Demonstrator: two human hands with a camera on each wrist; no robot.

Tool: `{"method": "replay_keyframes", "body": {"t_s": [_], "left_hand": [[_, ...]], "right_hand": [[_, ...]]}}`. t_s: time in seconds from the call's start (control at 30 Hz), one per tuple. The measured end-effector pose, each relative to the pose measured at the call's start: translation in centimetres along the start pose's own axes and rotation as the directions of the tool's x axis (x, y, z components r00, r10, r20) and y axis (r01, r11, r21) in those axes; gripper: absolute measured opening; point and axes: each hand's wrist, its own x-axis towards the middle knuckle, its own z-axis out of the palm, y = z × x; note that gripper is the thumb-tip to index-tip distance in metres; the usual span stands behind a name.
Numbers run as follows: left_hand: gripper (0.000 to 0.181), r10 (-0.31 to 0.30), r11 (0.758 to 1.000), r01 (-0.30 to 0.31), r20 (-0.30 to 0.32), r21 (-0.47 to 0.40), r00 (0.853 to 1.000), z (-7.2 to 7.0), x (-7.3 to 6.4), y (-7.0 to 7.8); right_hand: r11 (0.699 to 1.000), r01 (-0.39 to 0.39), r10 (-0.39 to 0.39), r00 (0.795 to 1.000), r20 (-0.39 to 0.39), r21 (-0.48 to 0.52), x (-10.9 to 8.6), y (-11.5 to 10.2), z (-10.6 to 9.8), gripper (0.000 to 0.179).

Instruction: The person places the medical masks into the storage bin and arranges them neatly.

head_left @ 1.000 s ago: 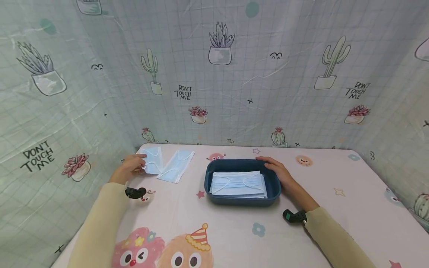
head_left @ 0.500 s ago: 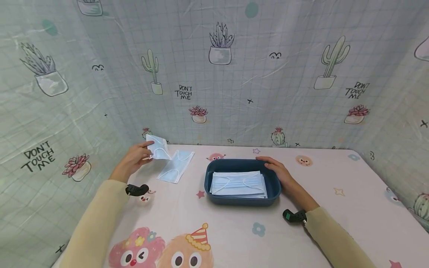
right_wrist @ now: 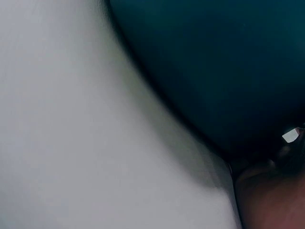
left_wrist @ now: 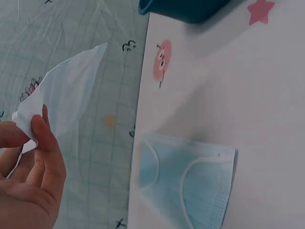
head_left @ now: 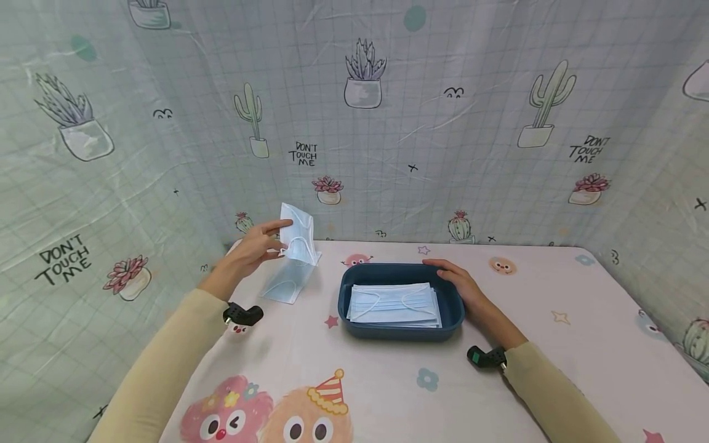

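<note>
My left hand [head_left: 250, 251] pinches a light-blue disposable face mask [head_left: 297, 229] by one end and holds it up off the table. In the left wrist view the raised face mask [left_wrist: 71, 90] hangs bent from thumb and fingers. Below it, another face mask [head_left: 284, 288] lies flat on the table, its far part overlapped by the raised one in the head view. A dark blue plastic bin [head_left: 399, 334] holds a stack of face masks [head_left: 394, 304] with white ear loops. My right hand [head_left: 458, 284] grips the bin's rim at its back right corner.
The table [head_left: 382, 387] has a pale cloth with printed cartoon figures. A patterned curtain [head_left: 415, 197] rises close behind the table's back edge and along both sides. Each wrist carries a small black camera [head_left: 244, 314].
My left hand has picked up the leftmost face mask from the table and carried it up and to the right, over the second one. My right hand and the bin have stayed still.
</note>
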Motion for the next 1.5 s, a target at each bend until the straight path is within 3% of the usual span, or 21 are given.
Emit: {"method": "replay_keyframes", "body": {"t_s": [0.37, 0.63, 0.93, 1.17, 1.5], "left_hand": [[0.069, 0.098, 0.989, -0.109, 0.118, 0.096, 0.988, 5.5, -0.7, 2.9], [0.069, 0.173, 0.974, -0.200, 0.216, 0.109, 0.961, 8.7, -1.5, 4.5], [0.074, 0.230, 0.960, -0.272, 0.367, 0.066, 0.901, 12.1, -2.3, 6.0], [0.076, 0.205, 0.963, -0.260, 0.441, 0.066, 0.874, 14.8, -2.2, 6.2], [0.072, 0.177, 0.949, -0.294, 0.575, 0.116, 0.798, 16.8, -1.6, 5.8]], "right_hand": [[1.000, 0.006, -0.006, 1.000, 0.004, -0.003, 0.1, 0.3, -0.1, 0.045], [1.000, -0.003, 0.003, 1.000, -0.004, -0.008, 0.1, 0.2, -0.1, 0.045], [1.000, -0.003, 0.003, 1.000, 0.003, 0.001, 0.2, 0.2, -0.2, 0.046], [1.000, -0.004, 0.004, 1.000, 0.005, 0.012, 0.0, 0.2, -0.2, 0.046], [0.999, -0.040, 0.041, 0.998, -0.042, 0.022, -0.1, 0.0, 0.0, 0.046]]}}
